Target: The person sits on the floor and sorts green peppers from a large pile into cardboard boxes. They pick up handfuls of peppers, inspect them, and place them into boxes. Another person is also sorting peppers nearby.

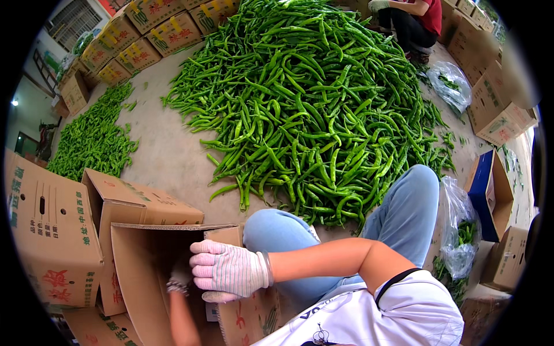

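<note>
My right hand [229,272], in a pink and grey striped knit glove, hovers over the mouth of an open cardboard carton [138,259] at my left knee. Its fingers curl away from me, so the palm is hidden. Down inside that carton is my left hand [180,277], also gloved, blurred and in deep shadow; whatever it may hold cannot be made out. Beyond my bent knees rises a large heap of long green chili peppers [303,112], spread over the concrete floor.
More printed cartons [52,233] crowd my left side; others are stacked [130,39] behind. A smaller pepper pile [95,134] lies far left. On the right are clear plastic bags [461,242] of peppers and a blue-sided box [484,199]. Another person [415,21] crouches beyond the heap.
</note>
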Demonstrator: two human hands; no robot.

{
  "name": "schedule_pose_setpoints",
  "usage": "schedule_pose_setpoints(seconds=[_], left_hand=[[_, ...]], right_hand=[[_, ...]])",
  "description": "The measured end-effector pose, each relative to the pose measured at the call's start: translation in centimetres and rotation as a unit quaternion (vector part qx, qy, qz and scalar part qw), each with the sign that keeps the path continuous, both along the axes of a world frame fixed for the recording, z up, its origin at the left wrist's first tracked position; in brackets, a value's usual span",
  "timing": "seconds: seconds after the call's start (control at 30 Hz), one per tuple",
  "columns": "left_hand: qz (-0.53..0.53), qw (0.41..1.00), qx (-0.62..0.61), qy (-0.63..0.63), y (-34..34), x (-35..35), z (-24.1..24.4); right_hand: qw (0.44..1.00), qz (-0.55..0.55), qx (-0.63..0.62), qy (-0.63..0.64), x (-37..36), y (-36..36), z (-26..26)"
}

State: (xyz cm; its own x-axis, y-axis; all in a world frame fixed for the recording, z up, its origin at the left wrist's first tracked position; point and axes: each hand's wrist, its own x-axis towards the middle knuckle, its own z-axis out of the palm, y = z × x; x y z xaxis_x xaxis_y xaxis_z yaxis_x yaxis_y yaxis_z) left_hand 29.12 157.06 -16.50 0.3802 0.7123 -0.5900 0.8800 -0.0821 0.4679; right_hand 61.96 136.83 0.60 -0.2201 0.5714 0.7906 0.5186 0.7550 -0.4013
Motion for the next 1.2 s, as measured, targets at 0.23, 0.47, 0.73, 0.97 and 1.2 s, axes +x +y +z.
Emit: schedule_pose_setpoints(seconds=[0.23, 0.47, 0.73, 0.97, 1.2], left_hand=[[0.166, 0.914, 0.241, -0.282, -13.6, 9.9, 26.9], [-0.101, 0.916, 0.338, -0.192, -26.6, 23.6, 29.5], [-0.290, 0.900, 0.269, -0.181, -19.7, 43.0, 9.1], [-0.412, 0.910, 0.033, -0.031, -19.2, 50.3, -0.1], [0.114, 0.933, -0.183, -0.288, -11.9, 45.9, 2.4]], right_hand=[[0.950, -0.180, -0.256, 0.021, 16.5, -1.6, -8.0], [0.749, -0.468, -0.458, -0.101, 35.3, 0.2, -25.4], [0.728, -0.387, -0.538, -0.175, 39.3, -4.1, -25.2], [0.723, 0.009, -0.683, 0.101, 36.3, -10.6, -15.7], [0.735, -0.469, -0.484, 0.073, 45.1, 0.0, -27.1]])
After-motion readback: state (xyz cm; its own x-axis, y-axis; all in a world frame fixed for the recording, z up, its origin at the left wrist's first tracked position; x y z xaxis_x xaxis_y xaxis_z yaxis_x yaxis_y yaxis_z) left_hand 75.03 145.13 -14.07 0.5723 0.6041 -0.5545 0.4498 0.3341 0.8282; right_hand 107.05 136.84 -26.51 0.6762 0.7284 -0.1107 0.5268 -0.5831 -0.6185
